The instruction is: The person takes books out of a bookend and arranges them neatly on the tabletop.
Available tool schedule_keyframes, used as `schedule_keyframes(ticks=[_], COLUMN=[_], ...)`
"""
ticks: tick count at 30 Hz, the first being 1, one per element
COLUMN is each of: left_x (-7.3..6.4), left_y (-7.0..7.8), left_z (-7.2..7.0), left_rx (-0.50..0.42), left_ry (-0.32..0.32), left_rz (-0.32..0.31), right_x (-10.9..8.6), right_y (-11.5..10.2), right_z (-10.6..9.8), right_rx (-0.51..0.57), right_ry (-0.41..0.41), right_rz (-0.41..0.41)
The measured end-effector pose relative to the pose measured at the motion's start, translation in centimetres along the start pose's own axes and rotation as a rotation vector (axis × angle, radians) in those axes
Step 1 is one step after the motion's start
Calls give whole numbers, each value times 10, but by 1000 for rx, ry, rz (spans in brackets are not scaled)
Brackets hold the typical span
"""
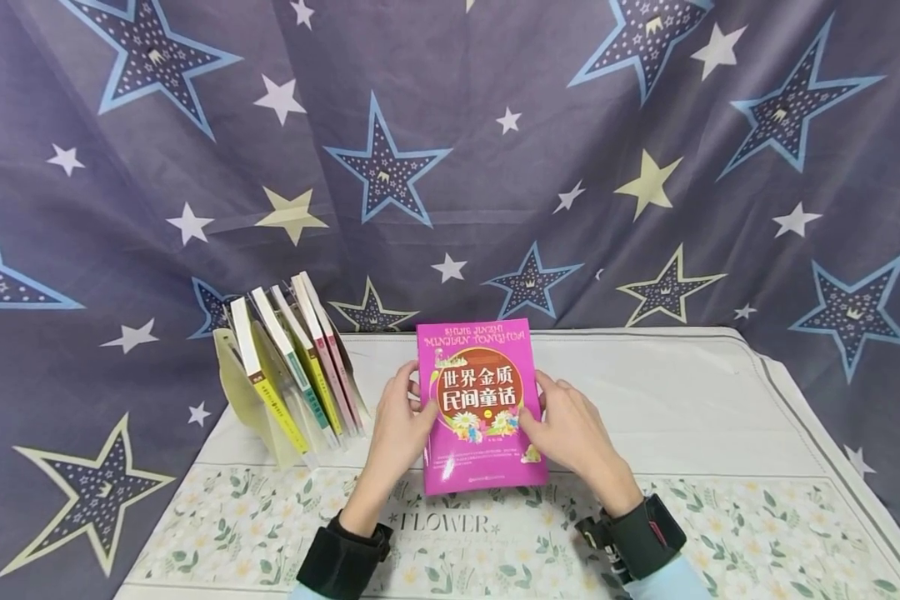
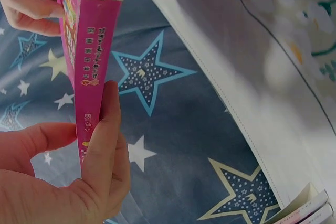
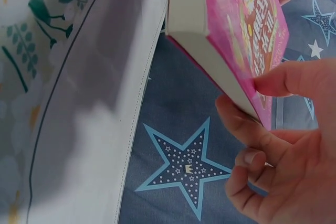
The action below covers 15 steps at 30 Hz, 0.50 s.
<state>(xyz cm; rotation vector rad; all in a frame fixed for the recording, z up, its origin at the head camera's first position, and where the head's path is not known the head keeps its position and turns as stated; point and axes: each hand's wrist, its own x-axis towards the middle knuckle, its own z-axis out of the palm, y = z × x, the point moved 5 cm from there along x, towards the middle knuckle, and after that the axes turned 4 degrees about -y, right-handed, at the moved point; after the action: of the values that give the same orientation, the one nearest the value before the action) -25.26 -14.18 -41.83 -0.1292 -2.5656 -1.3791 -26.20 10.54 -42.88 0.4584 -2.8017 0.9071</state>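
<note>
A magenta paperback book (image 1: 480,454) with a round brown emblem and white Chinese title faces up between both hands, over the middle of the table. My left hand (image 1: 403,421) grips its left edge, thumb on the front cover and fingers behind. In the left wrist view the magenta spine (image 2: 94,51) runs between that thumb and the fingers. My right hand (image 1: 573,429) pinches the opposite side, thumb on the cover. The right wrist view shows the pale page edges (image 3: 189,9) on that side, with fingers curled under the back cover.
To the left, several books (image 1: 285,400) stand upright and leaning in a cream-coloured bookend or rack (image 1: 232,383). A white tablecloth (image 1: 645,392) with a floral front band covers the table. Behind it hangs a dark star-patterned curtain (image 1: 495,208).
</note>
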Motion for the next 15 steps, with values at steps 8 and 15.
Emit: schedule_keyframes(ticks=[8,15], left_x=[-1,-3], left_y=[-3,-6], left_z=[10,15], left_rx=[60,122], left_ry=[-52,-77], left_rz=[-11,2], right_x=[0,-2], right_y=[2,3], right_z=[-2,1], right_rx=[-4,-2], right_ry=[-37,-88], right_rz=[12,28])
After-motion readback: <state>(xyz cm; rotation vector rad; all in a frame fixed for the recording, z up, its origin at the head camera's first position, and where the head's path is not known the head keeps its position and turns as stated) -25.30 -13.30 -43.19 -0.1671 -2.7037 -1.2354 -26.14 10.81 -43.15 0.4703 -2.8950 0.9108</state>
